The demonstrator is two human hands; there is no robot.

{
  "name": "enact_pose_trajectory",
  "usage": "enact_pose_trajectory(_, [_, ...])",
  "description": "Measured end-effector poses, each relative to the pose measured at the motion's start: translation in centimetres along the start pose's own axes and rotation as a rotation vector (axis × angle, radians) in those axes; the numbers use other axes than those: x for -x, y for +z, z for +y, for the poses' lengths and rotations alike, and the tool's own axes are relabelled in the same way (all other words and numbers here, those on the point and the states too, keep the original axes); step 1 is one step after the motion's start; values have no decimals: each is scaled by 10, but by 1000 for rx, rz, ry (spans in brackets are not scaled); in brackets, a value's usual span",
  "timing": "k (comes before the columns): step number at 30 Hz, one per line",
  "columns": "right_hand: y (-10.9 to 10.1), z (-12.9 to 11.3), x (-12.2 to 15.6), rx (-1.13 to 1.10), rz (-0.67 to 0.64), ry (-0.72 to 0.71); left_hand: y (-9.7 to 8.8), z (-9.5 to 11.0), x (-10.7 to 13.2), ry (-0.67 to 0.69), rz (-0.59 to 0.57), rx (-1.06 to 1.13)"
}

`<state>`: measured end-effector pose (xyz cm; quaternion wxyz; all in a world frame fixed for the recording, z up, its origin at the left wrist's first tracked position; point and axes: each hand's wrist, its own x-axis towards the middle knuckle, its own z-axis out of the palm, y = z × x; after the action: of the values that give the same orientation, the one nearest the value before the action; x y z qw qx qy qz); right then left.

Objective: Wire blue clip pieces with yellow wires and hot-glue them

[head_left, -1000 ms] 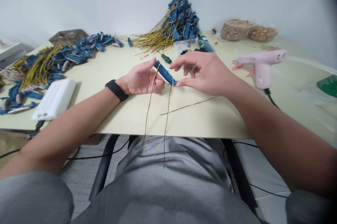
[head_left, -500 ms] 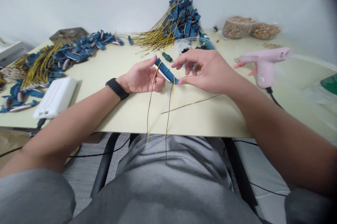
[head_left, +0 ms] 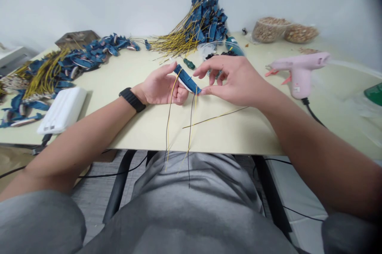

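Note:
My left hand is closed around the upper left end of a slim blue plastic part with a white underside, its thumb along the top end. Yellow and black wires hang from both ends of this part, down past the table's front edge. At the part's lower right end, the thumb of my right hand touches the tip. The other fingers of that hand are bent and apart from the thumb, with nothing visible between them. Beneath the hands, a loose yellow-and-black wire lies on the table.
A heap of blue parts with yellow wires stands at the back, and more blue parts lie left. A white power bank is near my left forearm. Right are a pink glue gun and bags of small pieces. A green-handled screwdriver lies behind.
The blue part and both hands have shifted very slightly, and the hanging wires sway a little. The grip looks the same.

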<state>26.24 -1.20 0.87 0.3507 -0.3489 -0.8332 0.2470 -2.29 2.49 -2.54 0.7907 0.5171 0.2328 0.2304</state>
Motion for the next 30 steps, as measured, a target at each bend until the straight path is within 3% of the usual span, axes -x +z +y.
enact_pose_trajectory(16, [2,0,0,50,-46,-111,-1,-3,-4,-12,2,-123])
enact_pose_trajectory(22, [2,9,1,51,-88,-194,-9,-6,-5,-73,167,-311])
enact_pose_trajectory(30, [3,14,2,-1,-144,-265,-3,-2,-5,36,36,-169])
